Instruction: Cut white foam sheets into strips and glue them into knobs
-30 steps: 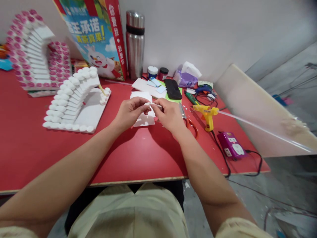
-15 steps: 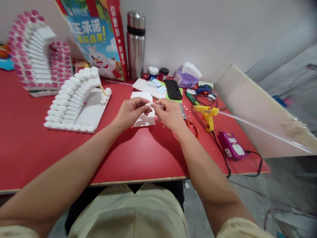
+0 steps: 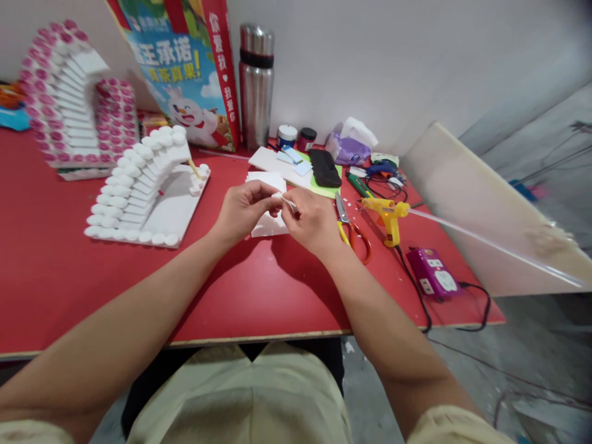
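Observation:
My left hand and my right hand meet above the red table, both pinched on a small white foam piece held between their fingertips. Under the hands lie white foam sheets. To the left stands a white foam staircase model edged with round white pieces. Just right of my right hand lie scissors with orange and yellow handles.
A yellow glue gun with a long glue stick stands right of the scissors, a purple power strip beyond it. A pink-dotted foam model, a printed carton, a steel flask, small jars and a black case line the back. A white board leans off the table's right edge.
My right hand has shifted slightly left, uncovering the scissors. Both hands keep pinching the small white piece, which has turned a little.

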`<act>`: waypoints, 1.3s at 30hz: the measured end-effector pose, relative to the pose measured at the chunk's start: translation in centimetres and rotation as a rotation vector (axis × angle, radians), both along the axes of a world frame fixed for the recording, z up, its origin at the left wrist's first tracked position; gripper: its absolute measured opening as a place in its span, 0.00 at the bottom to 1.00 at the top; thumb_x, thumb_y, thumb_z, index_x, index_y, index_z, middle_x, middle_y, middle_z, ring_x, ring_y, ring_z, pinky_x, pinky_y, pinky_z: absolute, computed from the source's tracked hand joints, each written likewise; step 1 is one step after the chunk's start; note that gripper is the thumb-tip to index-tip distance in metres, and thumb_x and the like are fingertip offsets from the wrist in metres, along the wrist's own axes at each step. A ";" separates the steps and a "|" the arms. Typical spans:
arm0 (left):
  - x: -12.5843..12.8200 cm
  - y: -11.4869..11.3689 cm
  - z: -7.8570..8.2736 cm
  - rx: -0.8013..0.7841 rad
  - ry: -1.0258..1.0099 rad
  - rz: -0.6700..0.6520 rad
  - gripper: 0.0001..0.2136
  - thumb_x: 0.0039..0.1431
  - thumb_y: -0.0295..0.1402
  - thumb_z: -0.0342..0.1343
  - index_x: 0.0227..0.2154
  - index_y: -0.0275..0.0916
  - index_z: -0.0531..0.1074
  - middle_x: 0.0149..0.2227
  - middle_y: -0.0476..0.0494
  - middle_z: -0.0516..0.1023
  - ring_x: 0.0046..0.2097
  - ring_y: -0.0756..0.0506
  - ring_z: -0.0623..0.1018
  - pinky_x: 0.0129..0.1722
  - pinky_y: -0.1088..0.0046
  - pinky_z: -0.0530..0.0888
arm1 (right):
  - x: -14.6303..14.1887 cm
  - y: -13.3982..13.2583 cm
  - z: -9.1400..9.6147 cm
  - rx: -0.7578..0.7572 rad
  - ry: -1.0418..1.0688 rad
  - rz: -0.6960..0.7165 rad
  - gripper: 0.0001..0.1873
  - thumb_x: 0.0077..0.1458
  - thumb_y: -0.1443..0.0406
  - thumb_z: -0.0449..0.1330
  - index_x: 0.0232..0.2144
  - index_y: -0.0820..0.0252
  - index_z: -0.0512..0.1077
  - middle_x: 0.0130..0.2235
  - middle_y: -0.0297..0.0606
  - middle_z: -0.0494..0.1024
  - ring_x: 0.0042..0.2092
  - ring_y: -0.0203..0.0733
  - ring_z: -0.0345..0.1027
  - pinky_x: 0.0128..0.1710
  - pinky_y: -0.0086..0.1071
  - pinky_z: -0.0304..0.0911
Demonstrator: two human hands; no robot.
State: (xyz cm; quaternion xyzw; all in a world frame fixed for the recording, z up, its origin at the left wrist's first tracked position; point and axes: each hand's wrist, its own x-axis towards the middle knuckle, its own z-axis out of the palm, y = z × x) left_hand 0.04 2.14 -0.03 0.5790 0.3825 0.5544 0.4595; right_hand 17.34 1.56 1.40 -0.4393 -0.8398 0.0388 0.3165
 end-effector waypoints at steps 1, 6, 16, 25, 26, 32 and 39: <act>0.0 0.0 -0.1 0.007 0.006 0.007 0.08 0.51 0.35 0.69 0.30 0.37 0.79 0.26 0.48 0.80 0.28 0.48 0.78 0.31 0.71 0.74 | 0.2 0.0 0.1 -0.005 -0.001 0.022 0.10 0.65 0.66 0.53 0.38 0.61 0.74 0.37 0.45 0.81 0.37 0.44 0.70 0.39 0.36 0.60; 0.1 0.0 -0.5 0.036 -0.005 0.009 0.10 0.46 0.33 0.72 0.27 0.38 0.75 0.25 0.50 0.80 0.26 0.49 0.78 0.29 0.71 0.74 | 0.9 0.3 0.5 -0.029 -0.005 0.101 0.10 0.63 0.68 0.52 0.37 0.59 0.74 0.38 0.44 0.80 0.38 0.44 0.70 0.39 0.36 0.60; -0.6 0.0 -0.1 0.112 0.075 0.038 0.09 0.56 0.36 0.68 0.38 0.38 0.85 0.29 0.46 0.83 0.30 0.47 0.78 0.33 0.69 0.74 | 0.5 -0.1 1.7 -0.607 0.548 0.186 0.13 0.66 0.56 0.59 0.34 0.59 0.74 0.33 0.38 0.80 0.28 0.36 0.72 0.30 0.31 0.68; -1.2 0.3 0.4 0.234 0.247 0.039 0.06 0.57 0.34 0.65 0.36 0.41 0.84 0.38 0.43 0.84 0.40 0.43 0.80 0.44 0.65 0.76 | 1.0 1.7 2.0 -1.521 1.090 0.196 0.20 0.75 0.56 0.46 0.43 0.63 0.73 0.33 0.40 0.82 0.21 0.30 0.63 0.18 0.21 0.63; -1.2 0.2 0.4 0.215 0.241 0.030 0.06 0.57 0.35 0.65 0.37 0.41 0.84 0.36 0.43 0.84 0.37 0.43 0.80 0.42 0.66 0.75 | 1.0 1.7 2.0 -1.548 1.117 0.206 0.19 0.75 0.59 0.46 0.42 0.63 0.72 0.31 0.36 0.80 0.20 0.28 0.58 0.17 0.19 0.59; -0.9 -0.2 0.9 0.139 0.189 -0.004 0.06 0.55 0.33 0.67 0.35 0.40 0.84 0.32 0.44 0.83 0.30 0.47 0.77 0.35 0.68 0.74 | 1.1 1.4 2.5 -1.564 1.119 0.255 0.13 0.73 0.61 0.52 0.36 0.60 0.69 0.26 0.26 0.66 0.20 0.26 0.44 0.14 0.16 0.45; -1.0 0.0 0.6 0.149 0.232 0.007 0.10 0.58 0.37 0.65 0.40 0.39 0.85 0.34 0.43 0.85 0.32 0.47 0.77 0.34 0.70 0.73 | 1.5 0.8 2.4 -1.322 1.034 0.290 0.09 0.63 0.60 0.64 0.36 0.60 0.72 0.30 0.28 0.67 0.22 0.26 0.45 0.18 0.21 0.47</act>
